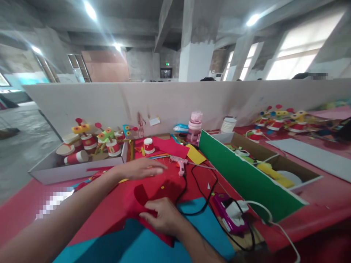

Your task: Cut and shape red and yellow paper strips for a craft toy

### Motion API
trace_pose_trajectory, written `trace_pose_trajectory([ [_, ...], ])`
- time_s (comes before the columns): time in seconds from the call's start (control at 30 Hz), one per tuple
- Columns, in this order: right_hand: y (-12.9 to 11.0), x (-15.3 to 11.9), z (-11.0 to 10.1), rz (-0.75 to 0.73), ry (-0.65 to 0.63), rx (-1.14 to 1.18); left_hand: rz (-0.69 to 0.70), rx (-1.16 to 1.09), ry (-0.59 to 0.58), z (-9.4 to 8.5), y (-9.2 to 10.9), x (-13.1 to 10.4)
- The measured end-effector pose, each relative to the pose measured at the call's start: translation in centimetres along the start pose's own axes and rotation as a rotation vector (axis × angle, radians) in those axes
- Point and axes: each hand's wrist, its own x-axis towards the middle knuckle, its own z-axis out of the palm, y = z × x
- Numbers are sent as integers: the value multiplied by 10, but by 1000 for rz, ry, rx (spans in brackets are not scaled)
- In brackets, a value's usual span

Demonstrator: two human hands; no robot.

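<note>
My right hand (161, 215) pinches the edge of a curled red sheet (137, 199) above the blue sheets (109, 244) at the near side of the table. My left hand (141, 170) is stretched out, palm down, over the red tabletop, just beyond the curled sheet, with nothing seen in it. A pink glue gun (179, 164) lies right of my left fingertips, its black cord running toward me. Behind my left hand stands a red and white paper cup (148, 146). Flat red paper (171, 147) and a yellow sheet (196, 155) lie behind the glue gun.
A white box (55, 173) with cup figures stands at the left. To the right are a green-sided box (246, 179) with yellow pieces inside, and a purple power strip (230, 213) with cables. A pink bottle (195, 126) stands before the low white partition (164, 100).
</note>
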Motion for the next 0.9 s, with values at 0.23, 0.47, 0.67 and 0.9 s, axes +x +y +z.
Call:
trace_pose_trajectory([
  [0.23,-11,9,-4,-74,-117,-31,-288,169,-109,46,50,-113],
  [0.47,47,29,-35,292,-60,-314,-354,295,19,76,49,-147],
  [0.67,48,33,-28,273,-180,-581,-330,263,28,91,54,-141],
  [0.9,42,16,-64,375,-128,-661,-341,390,78,101,47,-147],
])
